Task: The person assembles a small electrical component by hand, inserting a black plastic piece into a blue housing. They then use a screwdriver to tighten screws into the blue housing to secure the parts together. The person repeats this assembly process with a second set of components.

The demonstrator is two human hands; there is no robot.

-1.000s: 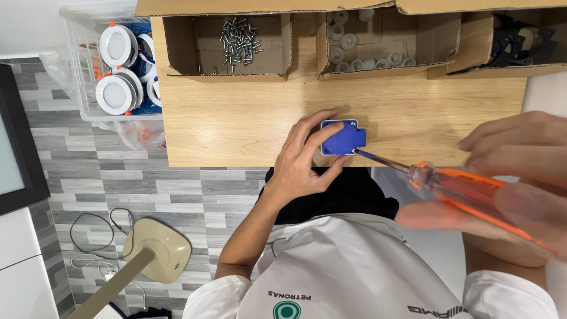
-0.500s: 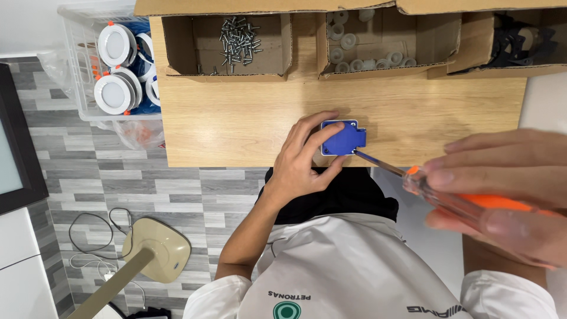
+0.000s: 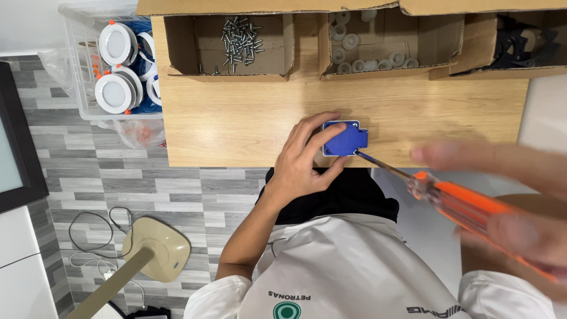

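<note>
A: What is hard to make out?

B: The right hand [image 3: 520, 195] is blurred and cut off by the frame edge. It is wrapped around one orange-handled screwdriver [image 3: 449, 195], whose tip meets the lower right corner of the blue box [image 3: 345, 137].

A: And the other hand?

B: The left hand [image 3: 304, 159] is clear. Its fingers curl around the box, pinning it at the near edge of the wooden table [image 3: 236, 118]. The thumb covers part of the box's underside.

A: How many boxes at the back?

B: Three cardboard boxes: one with screws [image 3: 239, 36], one with white round parts [image 3: 366, 53], too jumbled to count, and one with dark parts [image 3: 520, 38], cut off. The clear bin [image 3: 82, 65] shows about four round white lamps [image 3: 118, 44], partly overlapping.
</note>
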